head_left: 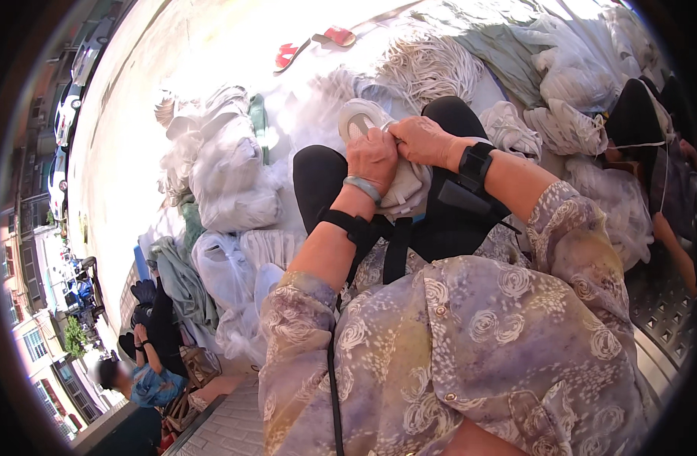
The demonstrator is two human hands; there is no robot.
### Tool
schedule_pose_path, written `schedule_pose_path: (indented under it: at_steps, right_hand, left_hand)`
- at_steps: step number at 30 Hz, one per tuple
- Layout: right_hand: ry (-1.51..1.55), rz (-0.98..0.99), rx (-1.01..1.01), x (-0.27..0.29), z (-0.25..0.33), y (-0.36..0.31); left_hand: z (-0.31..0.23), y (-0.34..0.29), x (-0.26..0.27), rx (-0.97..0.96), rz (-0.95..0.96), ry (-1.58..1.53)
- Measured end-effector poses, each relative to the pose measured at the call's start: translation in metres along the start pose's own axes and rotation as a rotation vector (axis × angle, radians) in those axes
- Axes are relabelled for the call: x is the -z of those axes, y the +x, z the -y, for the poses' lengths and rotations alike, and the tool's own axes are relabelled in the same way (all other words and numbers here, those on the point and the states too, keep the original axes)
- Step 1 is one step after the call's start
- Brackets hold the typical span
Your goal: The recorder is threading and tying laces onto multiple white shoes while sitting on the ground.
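Observation:
A white shoe [361,116] lies between my knees, its opening and pale insole showing beyond my hands. My left hand [373,158] is closed over the shoe. Right beside it, my right hand [423,142] has its fingers pinched together at the shoe's upper; what they grip is hidden. More off-white fabric [406,190] shows below my hands, and I cannot tell whether it belongs to the same shoe. White lace-up shoes [510,131] sit just past my right knee.
A heap of pale laces [432,70] lies ahead. Plastic-wrapped white bundles [238,178] stand on the left. Red sandals [286,56] are on the far ground. One person [152,365] sits at the lower left; another person's dark-clad knee [633,114] is close on the right.

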State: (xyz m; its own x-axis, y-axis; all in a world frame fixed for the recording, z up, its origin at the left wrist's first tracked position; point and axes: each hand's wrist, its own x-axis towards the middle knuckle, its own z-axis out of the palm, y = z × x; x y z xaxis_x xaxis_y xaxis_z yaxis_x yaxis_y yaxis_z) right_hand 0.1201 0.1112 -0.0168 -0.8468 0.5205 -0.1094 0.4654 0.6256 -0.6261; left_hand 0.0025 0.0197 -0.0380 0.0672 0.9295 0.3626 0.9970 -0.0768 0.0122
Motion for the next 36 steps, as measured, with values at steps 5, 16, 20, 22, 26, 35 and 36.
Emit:
schedule_pose_path:
  at_steps: [5,16,20,22,26,35,36]
  right_hand:
    - [0.105,0.003,-0.012,-0.003,-0.005,-0.006]
    - [0.21,-0.039,-0.04,0.002,-0.022,-0.022]
    - [0.197,-0.062,-0.01,-0.002,-0.023,-0.019]
    - [0.204,-0.055,0.005,-0.002,-0.02,-0.014]
    - [0.145,-0.04,0.01,0.002,-0.018,-0.017]
    - [0.382,0.062,-0.322,0.01,-0.009,-0.01]
    - [0.221,-0.108,-0.205,0.011,-0.007,-0.009]
  left_hand:
    - [-0.003,0.002,0.003,-0.011,0.007,-0.021]
    - [0.086,-0.171,0.145,0.513,0.835,-0.014]
    - [0.153,-0.289,0.211,1.138,0.643,0.239]
    - [0.162,-0.297,0.255,1.552,0.213,-0.21]
    - [0.165,-0.236,0.289,1.377,-0.68,-1.09]
    - [0.162,-0.131,0.322,0.413,-0.755,-1.843]
    - [0.149,-0.117,0.323,0.392,-0.736,-1.939]
